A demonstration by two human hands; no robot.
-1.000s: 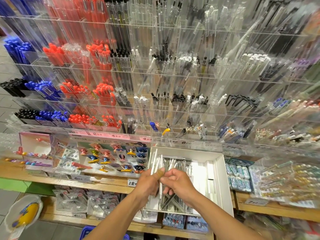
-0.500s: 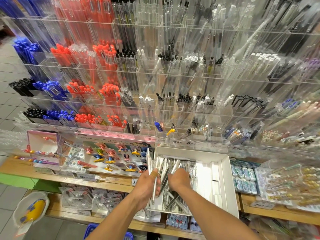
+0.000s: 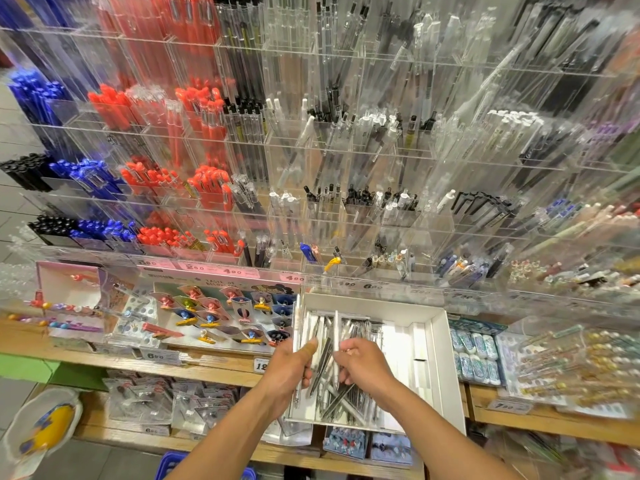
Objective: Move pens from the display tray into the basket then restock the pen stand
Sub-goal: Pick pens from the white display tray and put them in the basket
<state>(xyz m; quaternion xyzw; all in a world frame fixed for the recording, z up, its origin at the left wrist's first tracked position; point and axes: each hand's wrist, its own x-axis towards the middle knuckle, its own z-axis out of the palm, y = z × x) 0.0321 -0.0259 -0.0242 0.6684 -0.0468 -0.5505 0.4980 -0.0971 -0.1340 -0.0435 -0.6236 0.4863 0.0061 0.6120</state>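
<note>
Both hands are working over the white display tray (image 3: 438,344), which is sitting on the wooden shelf (image 3: 214,367) just below the clear acrylic pen stand (image 3: 346,150). The left hand (image 3: 289,370) is curling round a small bundle of pens (image 3: 297,327) at the tray's left edge, thumb pressing them from the front, their white barrels standing nearly upright above the fist. The right hand (image 3: 363,367) is pinching a single white pen (image 3: 336,336) between thumb and fingers, holding it upright just beside the left hand's bundle. Beneath both hands, loose silver and white pens (image 3: 346,403) are lying jumbled in the left half of the tray, while its right half is showing bare white dividers. The pen stand is rising in tiers behind, holding blue, red, black and clear pens in separate compartments. A blue basket (image 3: 169,465) is peeking in at the bottom edge of the view, below the shelf and under the left forearm; only a corner is showing.
</note>
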